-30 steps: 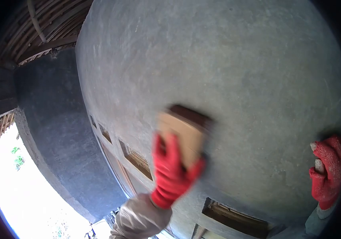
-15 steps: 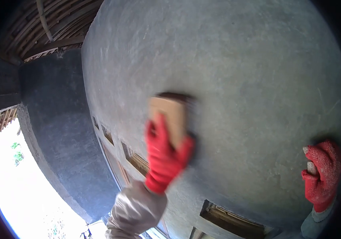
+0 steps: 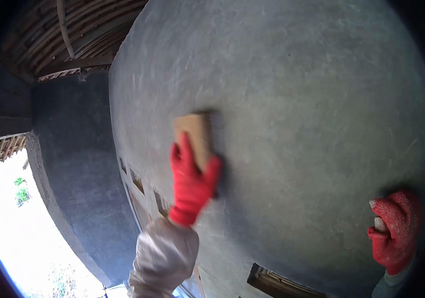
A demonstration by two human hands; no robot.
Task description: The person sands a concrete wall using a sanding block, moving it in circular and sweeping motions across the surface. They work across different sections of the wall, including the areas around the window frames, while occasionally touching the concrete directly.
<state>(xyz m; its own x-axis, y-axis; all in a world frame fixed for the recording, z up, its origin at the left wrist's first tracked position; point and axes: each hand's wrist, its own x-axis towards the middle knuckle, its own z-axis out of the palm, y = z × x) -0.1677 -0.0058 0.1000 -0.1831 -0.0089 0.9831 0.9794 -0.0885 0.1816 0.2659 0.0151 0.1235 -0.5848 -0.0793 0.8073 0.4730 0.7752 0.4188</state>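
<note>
My left hand (image 3: 192,181), in a red glove with a pale sleeve, is wrapped round a tan sanding block (image 3: 195,134). The block lies against the grey plastered wall (image 3: 292,129), its long side running up and down, with a blurred shadow along its right edge. Fingers stretch over its outer face and the thumb grips the right side. At the far right, my right hand (image 3: 396,231), also red-gloved, is closed in a fist close to the wall. Pale bits show between its curled fingers; I cannot tell what they are.
Recessed openings sit low in the wall, including a slatted one (image 3: 277,280) at the bottom. On the left stands a darker wall (image 3: 73,164), beside a bright opening (image 3: 18,233) to the outdoors. Roof battens and a beam (image 3: 76,64) are overhead at upper left.
My left hand and the block have moved left across the wall. The view has shifted slightly; my right hand appears a little lower and further left, still closed.
</note>
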